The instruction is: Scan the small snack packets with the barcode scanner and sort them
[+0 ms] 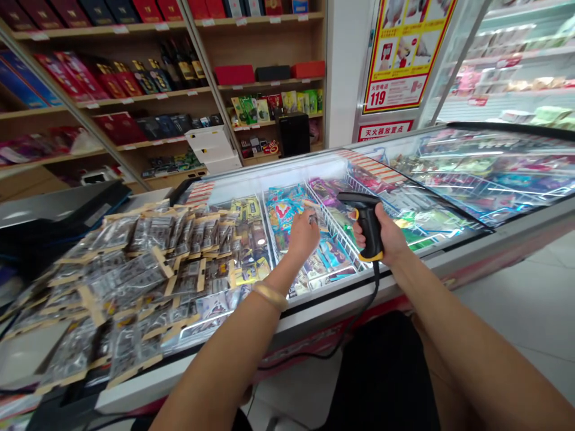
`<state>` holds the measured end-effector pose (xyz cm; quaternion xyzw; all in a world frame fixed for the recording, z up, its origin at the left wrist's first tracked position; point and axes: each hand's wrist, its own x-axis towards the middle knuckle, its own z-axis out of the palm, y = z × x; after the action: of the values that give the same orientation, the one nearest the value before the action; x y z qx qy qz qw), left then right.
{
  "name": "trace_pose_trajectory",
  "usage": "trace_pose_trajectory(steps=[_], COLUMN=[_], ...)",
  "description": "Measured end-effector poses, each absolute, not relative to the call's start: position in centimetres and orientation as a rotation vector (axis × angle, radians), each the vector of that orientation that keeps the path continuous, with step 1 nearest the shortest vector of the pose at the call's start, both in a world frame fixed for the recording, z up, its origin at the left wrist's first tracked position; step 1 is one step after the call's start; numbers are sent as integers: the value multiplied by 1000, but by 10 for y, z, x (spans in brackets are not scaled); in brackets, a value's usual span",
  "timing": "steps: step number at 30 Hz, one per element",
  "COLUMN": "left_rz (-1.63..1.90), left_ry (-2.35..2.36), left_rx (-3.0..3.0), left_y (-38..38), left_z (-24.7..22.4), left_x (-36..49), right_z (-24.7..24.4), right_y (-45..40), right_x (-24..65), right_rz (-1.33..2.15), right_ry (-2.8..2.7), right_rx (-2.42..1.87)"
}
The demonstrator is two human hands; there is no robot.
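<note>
My right hand (pixel 390 233) is wrapped round the handle of a black and yellow barcode scanner (pixel 371 230), its head turned toward my left hand. My left hand (pixel 305 232) is closed over the freezer's glass lid, pinching what looks like a small clear bag with a tan card strip (pixel 314 206), mostly hidden by my fingers. To the left, many clear bags with tan card strips (pixel 130 272) lie heaped on the lid. Under the glass, wire baskets (pixel 335 230) hold colourful ice-cream packets (pixel 282 209).
The chest freezer (pixel 449 251) stretches away to the right. The scanner's cable (pixel 359 320) hangs down along its front edge. Dark equipment (pixel 58 209) stands at the left. Shelves with boxes and bottles (pixel 179 63) line the back, beside a fire notice (pixel 406 54).
</note>
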<state>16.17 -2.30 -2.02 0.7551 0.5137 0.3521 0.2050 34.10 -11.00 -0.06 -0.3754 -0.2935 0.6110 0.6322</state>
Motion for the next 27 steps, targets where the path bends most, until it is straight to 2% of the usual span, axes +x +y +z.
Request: trace_pose_trajectory(steps=[10, 15, 22, 27], left_rz=[1027, 1042, 1650, 1948], left_ry=[1556, 1592, 1398, 1726], left_rx=[2337, 2266, 2373, 2297], left_y=[-25, -37, -73, -105], left_z=[-40, -24, 22, 37], left_x=[166, 163, 73, -34], right_z=[-6, -6, -5, 1], right_y=[-107, -108, -107, -106], right_x=[337, 339, 304, 232], right_rz=[1461, 1441, 1455, 1651], right_ry=[-644, -639, -754, -849], right_rx=[-951, -971, -848, -758])
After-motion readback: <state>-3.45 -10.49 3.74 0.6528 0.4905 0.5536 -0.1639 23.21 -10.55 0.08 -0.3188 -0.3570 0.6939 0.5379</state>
